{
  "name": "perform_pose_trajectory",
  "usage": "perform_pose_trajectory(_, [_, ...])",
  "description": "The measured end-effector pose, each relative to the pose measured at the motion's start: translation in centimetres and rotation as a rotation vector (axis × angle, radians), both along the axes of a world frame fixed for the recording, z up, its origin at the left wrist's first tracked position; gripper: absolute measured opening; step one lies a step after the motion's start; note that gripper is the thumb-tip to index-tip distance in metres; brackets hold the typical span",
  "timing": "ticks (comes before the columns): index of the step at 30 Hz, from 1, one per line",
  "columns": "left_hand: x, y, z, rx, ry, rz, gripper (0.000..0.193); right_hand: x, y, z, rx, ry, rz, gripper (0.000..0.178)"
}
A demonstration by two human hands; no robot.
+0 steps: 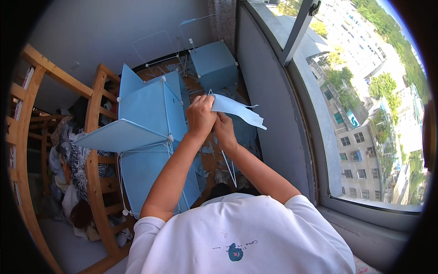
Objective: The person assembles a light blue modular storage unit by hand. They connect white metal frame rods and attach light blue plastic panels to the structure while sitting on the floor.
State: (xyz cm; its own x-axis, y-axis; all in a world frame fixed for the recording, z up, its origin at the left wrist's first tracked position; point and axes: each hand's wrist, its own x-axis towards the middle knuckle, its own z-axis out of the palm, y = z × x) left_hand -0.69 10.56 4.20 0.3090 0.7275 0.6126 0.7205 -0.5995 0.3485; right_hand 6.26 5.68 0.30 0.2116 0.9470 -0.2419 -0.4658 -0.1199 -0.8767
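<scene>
In front of me, over the floor, both hands are closed close together on a torn light-blue plastic sheet (237, 109). My left hand (200, 116) grips its near-left end in a fist. Just below and to the right, my right hand (224, 131) pinches by the sheet's lower edge. The loose part sticks out to the right and ends in ragged strips. A bit of thin wire shows above my left fist, and white wire rods (229, 169) show below my right hand; whether they belong to one frame I hold is hidden.
Left of my arms stands a blue panel cube cabinet (143, 102) with panels swung out. A smaller blue cube (213, 64) sits in the far corner. Torn scraps (207, 149) litter the floor. A wooden bunk frame (93, 160) stands left; a window (365, 114) runs along the right.
</scene>
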Motion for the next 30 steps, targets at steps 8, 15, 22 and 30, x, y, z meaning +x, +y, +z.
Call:
perform_pose_trajectory(8, [-0.8,-0.4,-0.5,-0.340,-0.285,0.100,0.006,2.2,1.5,-4.8,0.295,-0.338,0.103,0.014])
perform_pose_trajectory(15, [-1.0,-0.4,-1.6,-0.655,-0.387,0.110,0.014,4.3,0.3,-4.6,0.504,-0.912,0.150,0.014])
perform_pose_trajectory(22, [-0.7,-1.8,-4.2,-0.837,-0.527,0.083,0.015,5.3,0.1,-9.0,0.251,-0.044,0.296,0.027])
perform_pose_trajectory(30, [-0.5,-2.7,-1.6,-1.044,-0.711,0.031,0.013,6.7,-1.0,-3.7,0.007,0.405,0.280,0.032])
